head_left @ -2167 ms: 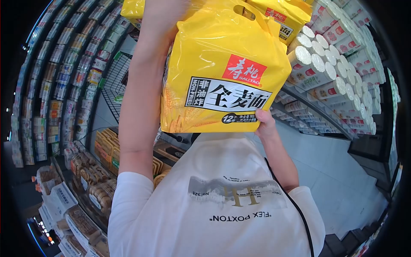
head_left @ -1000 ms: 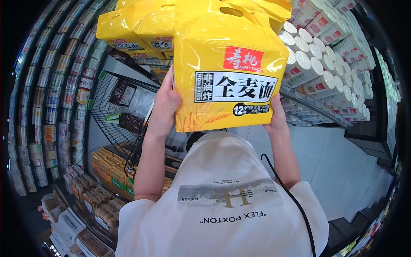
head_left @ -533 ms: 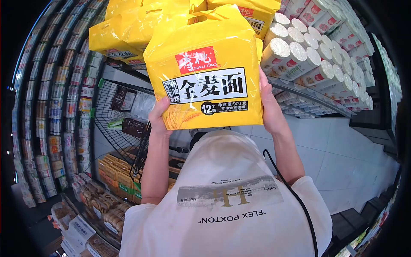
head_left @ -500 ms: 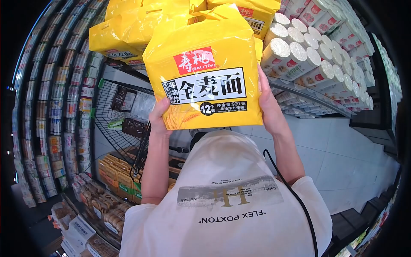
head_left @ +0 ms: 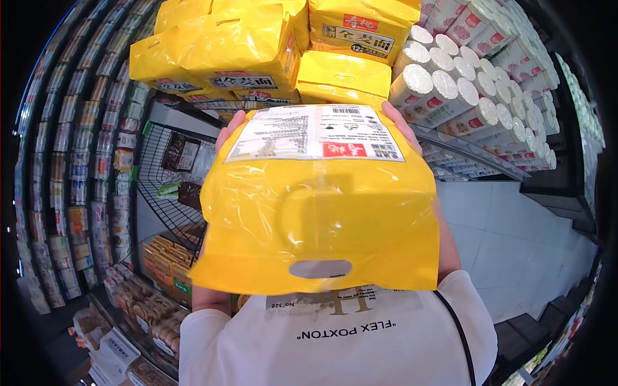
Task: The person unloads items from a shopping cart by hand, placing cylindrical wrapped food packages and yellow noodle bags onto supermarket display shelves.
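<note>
A large yellow bag of whole wheat noodles (head_left: 322, 212) is tipped with its handle-hole end toward my chest. Its white printed label (head_left: 315, 132) faces up at the far end. My left hand (head_left: 230, 127) grips the bag's far left side, with only some of the fingers showing. At the far right side, my right hand (head_left: 403, 125) holds the same bag. The bag covers most of both forearms.
Yellow noodle bags (head_left: 238, 51) are stacked ahead. White cylindrical packs (head_left: 444, 87) stand in rows at the right. To the left are a black wire shopping cart (head_left: 158, 186) with several items and long shelves (head_left: 84, 154). Boxed baked goods (head_left: 151, 309) sit at the lower left.
My hands have tilted the noodle bag over, so its front no longer shows and its labelled side and handle hole do. The bag's handle end has swung toward my chest.
</note>
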`<state>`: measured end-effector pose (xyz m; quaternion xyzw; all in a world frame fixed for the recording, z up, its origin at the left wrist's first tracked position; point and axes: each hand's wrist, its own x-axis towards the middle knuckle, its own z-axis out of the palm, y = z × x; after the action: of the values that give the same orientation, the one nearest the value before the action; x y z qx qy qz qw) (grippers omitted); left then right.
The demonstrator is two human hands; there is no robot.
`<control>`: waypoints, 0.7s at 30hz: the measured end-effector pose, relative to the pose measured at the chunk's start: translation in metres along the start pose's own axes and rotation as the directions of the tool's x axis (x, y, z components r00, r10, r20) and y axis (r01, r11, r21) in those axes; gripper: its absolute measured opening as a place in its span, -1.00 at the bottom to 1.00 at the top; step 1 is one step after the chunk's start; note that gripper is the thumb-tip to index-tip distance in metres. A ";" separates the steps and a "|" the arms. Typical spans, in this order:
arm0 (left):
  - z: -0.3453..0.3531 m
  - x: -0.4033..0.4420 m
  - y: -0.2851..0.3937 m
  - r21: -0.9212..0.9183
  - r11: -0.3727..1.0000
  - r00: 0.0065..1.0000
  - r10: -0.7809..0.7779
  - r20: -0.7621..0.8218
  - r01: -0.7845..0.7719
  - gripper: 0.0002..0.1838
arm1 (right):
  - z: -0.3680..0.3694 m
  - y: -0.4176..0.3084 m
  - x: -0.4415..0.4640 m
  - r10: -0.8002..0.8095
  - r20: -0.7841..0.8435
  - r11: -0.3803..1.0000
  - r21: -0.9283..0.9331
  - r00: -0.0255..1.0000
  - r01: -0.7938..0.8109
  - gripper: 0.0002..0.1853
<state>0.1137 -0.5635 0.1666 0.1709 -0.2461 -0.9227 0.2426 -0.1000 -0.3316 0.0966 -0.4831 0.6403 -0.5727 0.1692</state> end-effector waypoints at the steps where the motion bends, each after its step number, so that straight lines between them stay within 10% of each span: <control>1: 0.003 -0.005 -0.001 0.227 0.972 0.995 0.035 0.095 -0.056 -0.26 | 0.002 0.007 -0.002 0.004 -0.013 1.000 -0.021 1.000 -0.004 0.16; 3: 0.002 -0.019 -0.001 0.767 0.348 0.841 0.165 0.516 -0.539 -0.22 | 0.002 0.012 -0.006 -0.028 -0.012 0.995 -0.098 1.000 0.027 0.09; 6: 0.002 -0.027 -0.004 0.604 -0.199 0.586 0.144 0.797 -0.772 -0.16 | 0.001 0.017 -0.007 -0.075 -0.007 0.974 -0.214 0.997 0.071 -0.02; 11: 0.001 -0.010 -0.016 0.557 -0.344 0.507 0.230 0.831 -0.756 -0.06 | -0.002 0.030 -0.007 -0.160 -0.055 0.911 -0.393 0.986 0.126 -0.20; 21: 0.009 0.086 -0.025 0.808 -0.231 0.781 0.217 0.585 -0.541 -0.20 | -0.022 0.049 0.021 -0.176 -0.222 0.845 -0.534 0.959 0.032 -0.57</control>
<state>0.0299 -0.5865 0.1440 0.0984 -0.8953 -0.3290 0.2838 -0.1479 -0.3418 0.0664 -0.4650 0.7615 -0.4431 -0.0868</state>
